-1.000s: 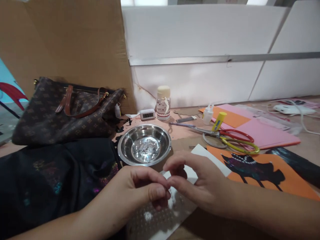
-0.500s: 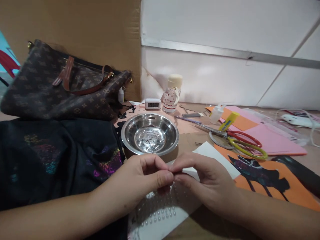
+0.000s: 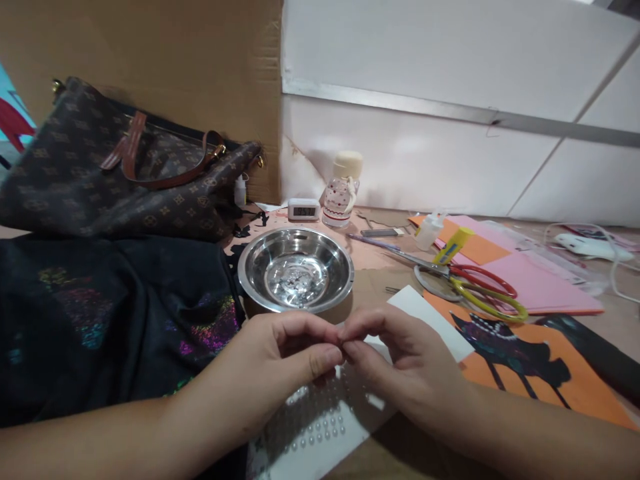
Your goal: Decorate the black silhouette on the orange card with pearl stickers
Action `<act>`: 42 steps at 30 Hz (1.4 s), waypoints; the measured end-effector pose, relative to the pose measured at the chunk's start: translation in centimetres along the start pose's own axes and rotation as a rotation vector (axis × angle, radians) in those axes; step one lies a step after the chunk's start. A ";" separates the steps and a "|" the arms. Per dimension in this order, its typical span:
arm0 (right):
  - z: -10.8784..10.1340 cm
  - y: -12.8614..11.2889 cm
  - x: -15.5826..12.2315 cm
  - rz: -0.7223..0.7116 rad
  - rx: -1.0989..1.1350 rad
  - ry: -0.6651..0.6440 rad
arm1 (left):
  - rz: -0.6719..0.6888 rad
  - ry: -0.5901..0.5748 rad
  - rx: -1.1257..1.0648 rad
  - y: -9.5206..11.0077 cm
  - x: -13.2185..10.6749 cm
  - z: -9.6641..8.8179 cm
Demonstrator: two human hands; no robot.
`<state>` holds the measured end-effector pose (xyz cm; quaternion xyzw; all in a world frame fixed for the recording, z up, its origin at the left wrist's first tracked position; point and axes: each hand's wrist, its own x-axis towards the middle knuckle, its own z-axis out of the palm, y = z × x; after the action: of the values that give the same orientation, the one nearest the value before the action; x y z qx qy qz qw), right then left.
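My left hand (image 3: 295, 357) and my right hand (image 3: 395, 360) meet fingertip to fingertip, each closed in a pinch. Whatever they pinch is too small or too hidden to make out. Below them lies a white sheet with rows of stick-on pearls (image 3: 315, 433), partly covered by my hands. A steel bowl (image 3: 250, 287) stands just beyond, with small shiny bits inside. To the right, an orange sheet (image 3: 595, 400) carries a black cut-out shape (image 3: 520, 350) with a curved string of white beads on it.
Red-and-yellow-handled scissors (image 3: 487, 293), a yellow glue stick (image 3: 453, 245) and a small glue bottle (image 3: 429, 231) lie by pink paper (image 3: 550, 280). Behind the bowl are a digital clock (image 3: 303, 210) and a bottle (image 3: 340, 193). Black shimmery cloth (image 3: 115, 320) and a brown handbag (image 3: 165, 200) fill the left.
The view has shifted slightly, so most things sit a little further left. My hands keep their fingertips together, with the right fingers curled a bit more.
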<state>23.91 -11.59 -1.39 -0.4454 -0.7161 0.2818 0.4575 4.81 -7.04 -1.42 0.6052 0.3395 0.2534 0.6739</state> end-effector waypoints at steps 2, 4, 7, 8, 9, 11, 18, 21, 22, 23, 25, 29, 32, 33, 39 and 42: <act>0.0 -0.1 0.0 0.019 0.021 -0.008 | 0.001 0.007 0.023 0.1 0.0 0.0; 0.0 -0.2 -0.1 0.051 0.067 -0.025 | -0.003 0.006 0.029 0.2 0.0 0.1; 0.1 -0.1 -0.2 0.135 0.197 -0.065 | -0.001 -0.004 0.008 0.3 0.1 0.0; 0.1 0.0 -0.3 0.163 0.247 -0.078 | 0.003 -0.012 -0.001 0.3 0.1 0.0; 0.1 0.1 -0.3 0.190 0.291 -0.090 | 0.006 -0.022 -0.008 0.3 0.1 0.0; 0.1 0.2 -0.3 0.233 0.352 -0.100 | 0.004 -0.031 -0.020 0.3 0.1 0.0; 0.3 0.1 -0.2 0.266 0.437 -0.129 | -0.016 -0.013 0.014 0.1 -0.1 0.1; 0.4 0.2 -0.4 0.228 0.433 -0.146 | -0.020 -0.003 0.036 -0.1 -0.1 0.1; 0.5 0.3 -0.5 0.218 0.435 -0.153 | -0.020 -0.001 0.040 -0.2 -0.1 0.1; 0.5 0.3 -0.6 0.212 0.433 -0.157 | -0.018 0.001 0.046 -0.3 -0.1 0.1; 0.6 0.4 -0.8 0.209 0.422 -0.159 | -0.019 0.001 0.057 -0.4 -0.2 0.1; 0.6 0.6 -0.8 0.186 0.387 -0.166 | -0.010 -0.003 0.077 -0.4 -0.2 0.2; 0.6 0.6 -0.7 0.161 0.338 -0.158 | -0.013 0.009 0.070 -0.3 -0.1 0.3; 0.6 0.7 -0.7 0.155 0.325 -0.156 | -0.013 0.012 0.072 -0.3 -0.1 0.3; 0.6 0.6 -0.8 0.141 0.232 -0.152 | 0.018 0.017 0.147 -0.2 -0.4 0.3; 0.6 0.5 -0.7 0.118 0.201 -0.129 | 0.095 0.018 0.231 0.2 -0.6 0.3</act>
<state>23.66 -11.99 -2.34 -0.4197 -0.6846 0.4069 0.4354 4.68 -7.66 -1.13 0.6920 0.3432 0.2497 0.5839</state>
